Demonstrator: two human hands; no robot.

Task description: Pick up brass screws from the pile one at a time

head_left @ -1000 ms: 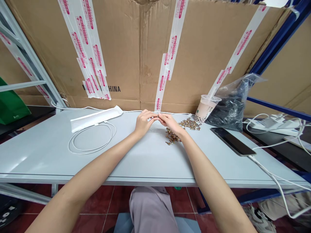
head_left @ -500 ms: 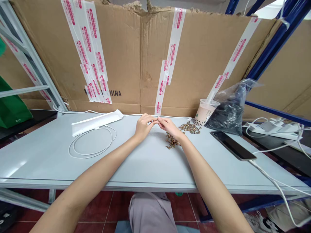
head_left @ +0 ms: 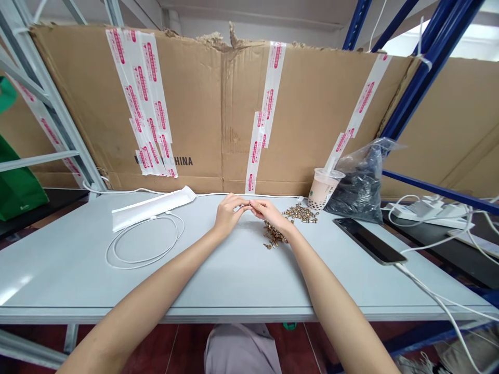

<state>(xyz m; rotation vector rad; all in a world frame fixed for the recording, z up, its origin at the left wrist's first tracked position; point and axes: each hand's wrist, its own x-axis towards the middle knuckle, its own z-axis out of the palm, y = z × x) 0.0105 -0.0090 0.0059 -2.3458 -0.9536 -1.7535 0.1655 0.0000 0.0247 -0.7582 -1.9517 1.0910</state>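
Nearby, brass screws (head_left: 275, 235) heaped just beside right hand (head_left: 271, 212).

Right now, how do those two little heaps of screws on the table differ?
The farther heap of brass-coloured screws lies closer to the milk tea cup, while the nearer heap lies just below the right hand. The farther heap spreads sideways across the view; the nearer heap runs more towards the person. The nearer heap also has a few loose strays at its edge. Both share the same golden colour and rest on the pale grey table top.
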